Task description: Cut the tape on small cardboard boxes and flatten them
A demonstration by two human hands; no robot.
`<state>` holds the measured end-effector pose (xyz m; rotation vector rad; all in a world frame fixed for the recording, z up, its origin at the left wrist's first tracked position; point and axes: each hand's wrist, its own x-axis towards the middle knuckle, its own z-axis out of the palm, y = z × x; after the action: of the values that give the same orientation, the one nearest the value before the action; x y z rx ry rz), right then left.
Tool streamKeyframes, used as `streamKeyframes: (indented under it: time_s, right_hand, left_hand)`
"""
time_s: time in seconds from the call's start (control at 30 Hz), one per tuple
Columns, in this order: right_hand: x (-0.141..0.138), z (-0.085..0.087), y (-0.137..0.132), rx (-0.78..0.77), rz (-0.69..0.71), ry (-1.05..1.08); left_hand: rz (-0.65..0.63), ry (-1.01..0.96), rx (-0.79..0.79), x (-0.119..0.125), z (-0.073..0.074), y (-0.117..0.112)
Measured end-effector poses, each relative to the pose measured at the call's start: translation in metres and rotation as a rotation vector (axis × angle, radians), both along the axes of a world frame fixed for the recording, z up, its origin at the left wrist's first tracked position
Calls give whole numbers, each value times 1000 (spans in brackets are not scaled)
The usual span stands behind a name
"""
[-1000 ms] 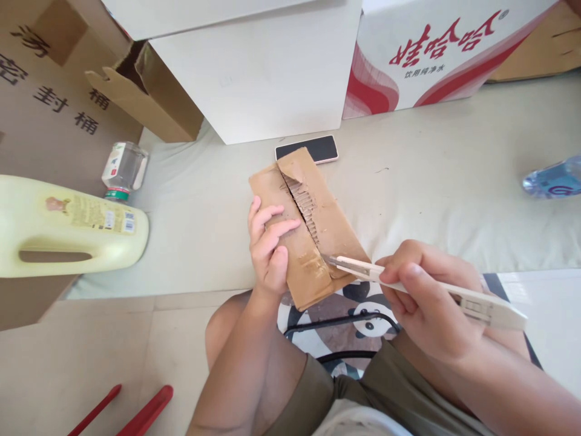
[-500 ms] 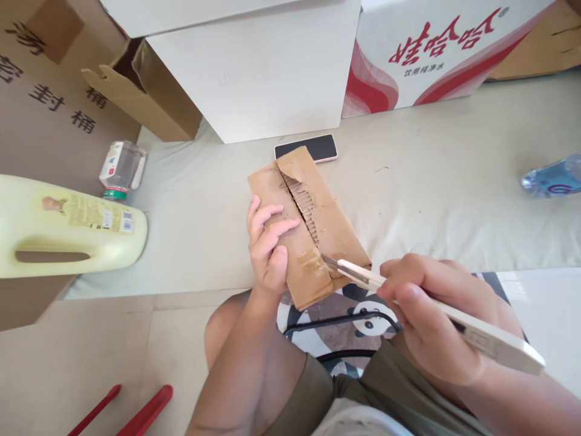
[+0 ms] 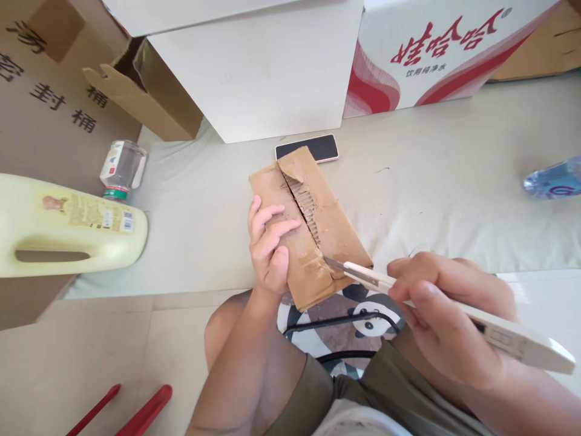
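Observation:
A small brown cardboard box [image 3: 336,224] is tilted above my lap, its top seam slit and the paper torn back to bare corrugation. My left hand [image 3: 271,248] grips its left side, fingers spread over the top face. In my right hand [image 3: 454,315] is a white utility knife [image 3: 512,339], held like a pen. The knife's blade tip rests at the lower end of the seam, by a strip of shiny tape. Behind the box's far end lies a phone [image 3: 313,147] with a dark screen.
White cartons [image 3: 254,72] line the back of the pale cloth surface [image 3: 431,181]. On the left are a yellow jug [image 3: 91,224], a clear bottle [image 3: 121,169] and an open cardboard box [image 3: 158,91]. A water bottle [image 3: 554,177] lies far right. Red bars [image 3: 145,409] show lower left.
My right hand has shifted slightly to the right with the knife, drawing it back a little along the box. My left hand and the box look nearly unchanged.

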<state>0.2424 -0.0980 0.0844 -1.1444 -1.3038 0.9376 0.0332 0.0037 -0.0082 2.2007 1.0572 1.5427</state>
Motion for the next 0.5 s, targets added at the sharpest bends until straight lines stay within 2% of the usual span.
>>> streamKeyframes:
  time_s: [0.23, 0.5]
  right_hand:
    - [-2, -2, 3, 35, 27, -63]
    - [-3, -10, 7, 52, 37, -72]
  left_hand:
    - [-5, -37, 7, 1, 0, 0]
    - [1, 31, -25, -4, 3, -1]
